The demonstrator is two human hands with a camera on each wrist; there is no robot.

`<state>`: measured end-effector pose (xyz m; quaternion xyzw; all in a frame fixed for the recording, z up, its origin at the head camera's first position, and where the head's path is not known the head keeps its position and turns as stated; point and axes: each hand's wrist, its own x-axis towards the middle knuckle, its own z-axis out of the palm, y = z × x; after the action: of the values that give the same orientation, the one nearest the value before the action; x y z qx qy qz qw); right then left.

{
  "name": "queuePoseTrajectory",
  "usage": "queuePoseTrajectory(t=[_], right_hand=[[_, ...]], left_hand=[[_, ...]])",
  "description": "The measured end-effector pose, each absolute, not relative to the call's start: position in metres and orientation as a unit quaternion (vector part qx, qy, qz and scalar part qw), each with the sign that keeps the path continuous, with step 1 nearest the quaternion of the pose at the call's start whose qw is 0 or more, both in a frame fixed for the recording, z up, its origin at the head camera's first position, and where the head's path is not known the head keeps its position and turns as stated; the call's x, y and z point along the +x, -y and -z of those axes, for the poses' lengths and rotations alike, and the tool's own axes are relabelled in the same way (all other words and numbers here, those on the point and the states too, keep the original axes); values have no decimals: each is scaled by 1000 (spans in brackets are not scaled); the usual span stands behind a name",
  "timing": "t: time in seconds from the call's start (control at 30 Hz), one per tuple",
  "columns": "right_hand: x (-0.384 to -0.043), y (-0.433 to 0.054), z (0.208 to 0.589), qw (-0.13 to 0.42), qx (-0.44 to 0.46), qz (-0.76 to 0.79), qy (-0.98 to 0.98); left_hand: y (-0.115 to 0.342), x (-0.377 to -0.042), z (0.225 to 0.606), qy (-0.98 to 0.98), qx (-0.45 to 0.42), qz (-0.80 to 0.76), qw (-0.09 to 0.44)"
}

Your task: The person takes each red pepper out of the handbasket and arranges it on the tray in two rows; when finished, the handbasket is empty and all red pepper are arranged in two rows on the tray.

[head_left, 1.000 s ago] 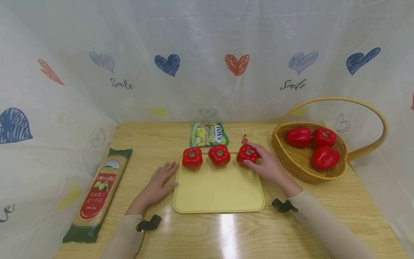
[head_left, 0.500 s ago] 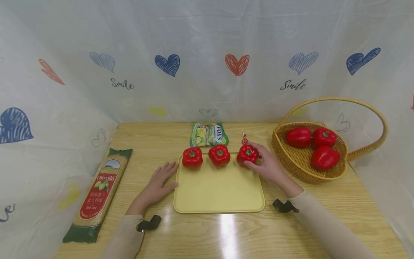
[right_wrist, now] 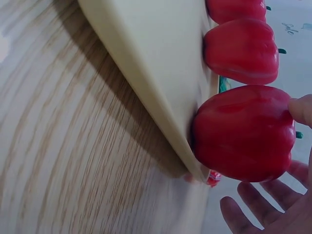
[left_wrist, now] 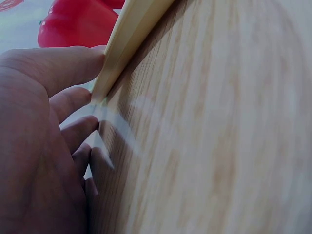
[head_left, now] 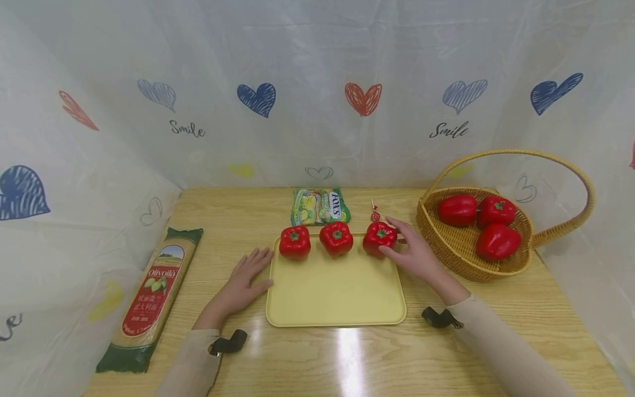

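In the head view, three red bell peppers stand in a row along the far side of a yellow tray (head_left: 337, 295): a left pepper (head_left: 295, 243), a middle pepper (head_left: 337, 239) and a right pepper (head_left: 378, 238). My right hand (head_left: 415, 255) is beside the right one, its fingers spread and loosely bent. In the right wrist view the thumb (right_wrist: 302, 109) lies against or very near that pepper (right_wrist: 246, 134), while the other fingers stand apart from it. With fingers extended, my left hand (head_left: 242, 285) touches the tray's left edge; its thumb meets the rim (left_wrist: 124, 41) in the left wrist view.
A wicker basket (head_left: 446, 256) with a tall handle holds three more red peppers at the right. Behind the tray lie a green candy bag (head_left: 319, 207) and a red lollipop (head_left: 375, 212). A spaghetti pack (head_left: 151, 300) lies at the left.
My right hand has drawn slightly away to the right from the right pepper, loosening its hold. The peppers, tray and left hand look unmoved.
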<state>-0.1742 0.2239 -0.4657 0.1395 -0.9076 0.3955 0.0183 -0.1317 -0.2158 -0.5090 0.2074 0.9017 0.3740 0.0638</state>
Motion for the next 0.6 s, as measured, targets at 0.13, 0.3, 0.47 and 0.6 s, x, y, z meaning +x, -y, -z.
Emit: queuePoseTrajectory(t=[0.13,0.3,0.47,0.6], right_hand=[[-171,-228,464,15,135,-397,908],[-168,-232,461,21,141,-398,906],[-165,-238,457,30,139,-399,906],[-164,-243,455,41,135,-397,907]], left_hand=[[216,-132,510,-902,210,-373,61],[217,-132,511,-901,211,-374,59],[217,-133,512,-901,211,-373,60],[217,-133,512,-903,211,-370,63]])
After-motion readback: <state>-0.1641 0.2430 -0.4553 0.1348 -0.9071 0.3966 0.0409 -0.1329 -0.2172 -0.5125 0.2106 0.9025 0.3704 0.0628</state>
